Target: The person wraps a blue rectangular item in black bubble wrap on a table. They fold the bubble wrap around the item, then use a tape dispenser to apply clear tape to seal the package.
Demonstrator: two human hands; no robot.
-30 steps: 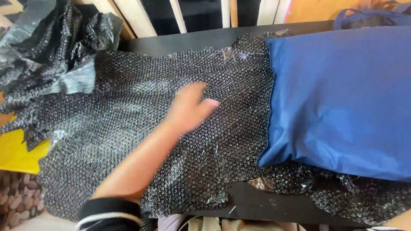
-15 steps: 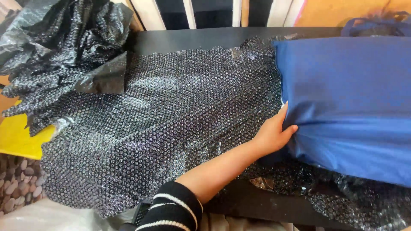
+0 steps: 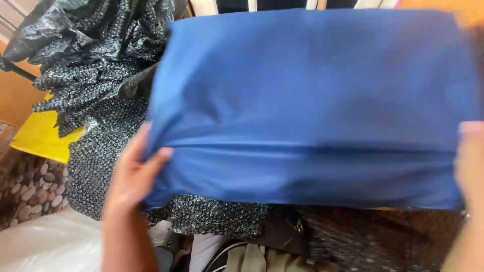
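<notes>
A large blue fabric-covered cushion (image 3: 312, 100) fills most of the view, lifted above the black bubble wrap sheet (image 3: 101, 156). My left hand (image 3: 133, 171) grips the cushion's left end, thumb on its front face. My right hand (image 3: 469, 161) holds the cushion's right end at the frame's edge, blurred and partly cut off. The bubble wrap shows to the left of the cushion and under its lower edge.
Crumpled black plastic and more bubble wrap (image 3: 96, 50) pile up at the upper left. A yellow sheet (image 3: 40, 138) lies at the left, above a pebble-patterned floor (image 3: 30, 186). A whitish plastic bag (image 3: 45, 247) sits at the bottom left. Wooden slats (image 3: 204, 6) stand behind.
My left hand went from the bubble wrap to the cushion's left end. Both hands now hold the cushion, which has been lifted from the right and moved left over the wrap.
</notes>
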